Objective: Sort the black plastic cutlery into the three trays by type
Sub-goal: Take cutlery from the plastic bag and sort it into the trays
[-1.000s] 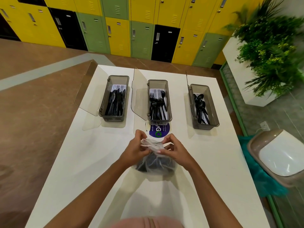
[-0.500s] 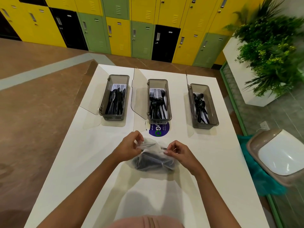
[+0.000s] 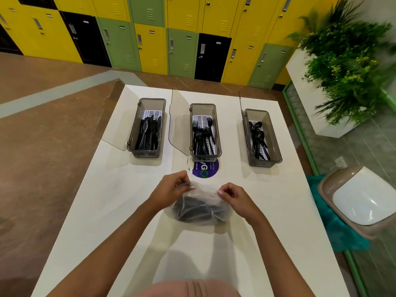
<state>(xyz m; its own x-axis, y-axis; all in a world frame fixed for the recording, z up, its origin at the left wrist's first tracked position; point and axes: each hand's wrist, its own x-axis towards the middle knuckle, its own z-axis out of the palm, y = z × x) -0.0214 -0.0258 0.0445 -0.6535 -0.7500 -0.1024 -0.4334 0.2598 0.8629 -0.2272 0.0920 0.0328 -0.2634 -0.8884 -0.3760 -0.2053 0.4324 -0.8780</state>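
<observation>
Open trays (image 3: 217, 133) are lining the bench's (image 3: 102, 211) far edge; left grip (image 3: 171, 189) and right grip (image 3: 234, 197) are pinching a cloudy cutlery bag (image 3: 199, 210).

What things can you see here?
left tray: one, smoky grey, table's far side, holds black knives
middle tray: one, smoky grey, holds black forks
right tray: one, smoky grey, holds black spoons
bag: one, clear, dark cutlery inside, between the hands
sticker: one, purple, before middle tray
table: one, white
lockers: many, yellow, green, black, back wall
plants: green, far right
bin: one, beige, white lid, floor at right
left hand: pinches bag
right hand: pinches bag
</observation>
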